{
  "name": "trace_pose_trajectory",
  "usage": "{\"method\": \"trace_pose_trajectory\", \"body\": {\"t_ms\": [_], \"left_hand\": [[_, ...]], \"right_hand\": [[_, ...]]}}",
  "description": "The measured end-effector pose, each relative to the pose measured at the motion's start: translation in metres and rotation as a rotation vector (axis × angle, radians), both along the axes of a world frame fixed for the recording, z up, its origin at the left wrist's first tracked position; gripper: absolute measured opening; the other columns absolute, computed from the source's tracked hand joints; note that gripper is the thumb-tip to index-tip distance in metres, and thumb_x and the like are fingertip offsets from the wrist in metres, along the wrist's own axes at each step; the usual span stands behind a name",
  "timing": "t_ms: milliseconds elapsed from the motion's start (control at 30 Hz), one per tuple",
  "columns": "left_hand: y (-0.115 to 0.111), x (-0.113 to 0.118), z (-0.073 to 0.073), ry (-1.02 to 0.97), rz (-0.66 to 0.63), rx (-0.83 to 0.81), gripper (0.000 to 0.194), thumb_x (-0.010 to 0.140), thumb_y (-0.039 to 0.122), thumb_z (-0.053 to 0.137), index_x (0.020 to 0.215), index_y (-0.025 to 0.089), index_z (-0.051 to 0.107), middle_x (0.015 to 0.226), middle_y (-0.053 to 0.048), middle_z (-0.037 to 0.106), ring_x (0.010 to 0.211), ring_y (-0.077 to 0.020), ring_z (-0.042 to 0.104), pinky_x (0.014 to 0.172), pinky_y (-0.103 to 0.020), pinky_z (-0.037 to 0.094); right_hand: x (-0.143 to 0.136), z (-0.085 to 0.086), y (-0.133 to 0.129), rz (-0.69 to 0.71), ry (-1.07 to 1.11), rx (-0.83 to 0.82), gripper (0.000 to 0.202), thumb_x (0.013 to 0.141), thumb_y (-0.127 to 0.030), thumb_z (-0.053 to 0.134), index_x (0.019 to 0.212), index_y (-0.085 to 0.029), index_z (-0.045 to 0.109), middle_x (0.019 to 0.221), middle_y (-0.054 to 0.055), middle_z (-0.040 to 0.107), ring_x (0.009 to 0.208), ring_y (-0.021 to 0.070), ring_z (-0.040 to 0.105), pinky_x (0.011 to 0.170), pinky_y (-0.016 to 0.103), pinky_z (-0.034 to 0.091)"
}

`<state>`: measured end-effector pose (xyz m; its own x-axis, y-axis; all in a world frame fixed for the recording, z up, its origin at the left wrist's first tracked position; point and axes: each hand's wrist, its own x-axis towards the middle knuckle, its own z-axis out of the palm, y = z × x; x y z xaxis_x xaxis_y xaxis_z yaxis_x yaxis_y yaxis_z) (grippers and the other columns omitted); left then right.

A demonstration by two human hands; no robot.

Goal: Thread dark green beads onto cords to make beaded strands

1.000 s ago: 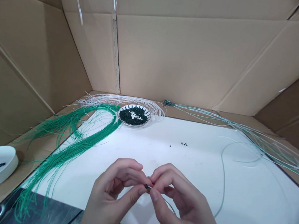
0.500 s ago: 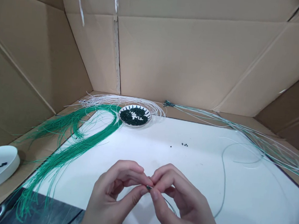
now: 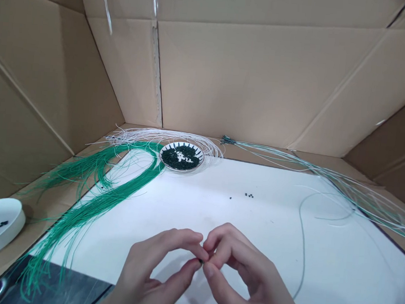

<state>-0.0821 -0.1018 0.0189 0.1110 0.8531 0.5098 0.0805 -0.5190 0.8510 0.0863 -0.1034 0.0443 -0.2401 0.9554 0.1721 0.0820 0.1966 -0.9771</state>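
My left hand (image 3: pixel 162 267) and my right hand (image 3: pixel 237 272) meet at the fingertips over the lower middle of the white board (image 3: pixel 263 225). Between them shows a tiny dark bead-like piece (image 3: pixel 201 262), pinched by the left thumb and forefinger and touched by the right fingertips. The right thumb and forefinger are pressed together; whatever they hold is hidden. Beyond the hands lie several small dark beads (image 3: pixel 249 195). A patterned dish (image 3: pixel 202 157) of dark green beads stands at the board's back edge. One thin pale strand (image 3: pixel 303 257) curves across the board at right.
Green strands (image 3: pixel 112 200) spread along the left edge, with white strands (image 3: pixel 147 135) behind. A bundle of pale and green strands (image 3: pixel 315 169) runs along the back right. A white bowl (image 3: pixel 16 225) with dark pieces sits far left. Cardboard walls (image 3: pixel 252 80) surround the board.
The left fingers have spread into a wider arch and the fingertips have lowered slightly. The dark piece between the hands is now more covered. The thin strand seen below the right fingers no longer shows.
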Motion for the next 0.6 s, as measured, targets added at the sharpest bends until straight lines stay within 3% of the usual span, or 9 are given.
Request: {"method": "trace_pose_trajectory", "body": {"t_ms": [133, 333, 467, 600], "left_hand": [[0.002, -0.005, -0.002, 0.087, -0.068, -0.021, 0.043, 0.084, 0.000, 0.070, 0.113, 0.032, 0.068, 0.094, 0.006, 0.080, 0.088, -0.0118, 0.074, 0.091, -0.018, 0.055], [0.005, -0.003, -0.008, -0.032, -0.040, -0.067, 0.045, 0.085, 0.003, 0.070, 0.113, 0.038, 0.066, 0.094, 0.010, 0.078, 0.091, -0.0096, 0.073, 0.092, -0.014, 0.053], [0.005, -0.005, -0.012, 0.040, -0.064, -0.068, 0.046, 0.086, 0.004, 0.069, 0.116, 0.039, 0.063, 0.093, 0.011, 0.077, 0.093, -0.0099, 0.073, 0.095, -0.017, 0.052], [0.006, -0.001, -0.014, 0.099, -0.013, -0.021, 0.045, 0.085, 0.002, 0.066, 0.115, 0.035, 0.063, 0.094, 0.008, 0.076, 0.090, -0.0102, 0.072, 0.094, -0.018, 0.051]], "right_hand": [[0.004, -0.001, 0.001, 0.058, 0.001, -0.040, 0.022, 0.091, -0.020, 0.058, 0.071, -0.023, 0.052, 0.090, -0.002, 0.060, 0.086, 0.0143, 0.062, 0.082, 0.022, 0.049], [0.012, -0.008, 0.005, 0.074, -0.098, -0.103, 0.025, 0.096, -0.032, 0.058, 0.073, -0.023, 0.058, 0.094, 0.000, 0.061, 0.086, 0.0143, 0.062, 0.081, 0.021, 0.049], [0.014, -0.012, 0.006, 0.058, -0.083, -0.138, 0.026, 0.093, -0.035, 0.063, 0.070, -0.023, 0.062, 0.090, 0.000, 0.063, 0.083, 0.0152, 0.062, 0.080, 0.023, 0.049], [0.011, -0.017, 0.007, -0.052, 0.002, -0.160, 0.022, 0.084, -0.032, 0.072, 0.064, -0.023, 0.069, 0.082, 0.001, 0.065, 0.079, 0.0167, 0.062, 0.079, 0.024, 0.050]]}}
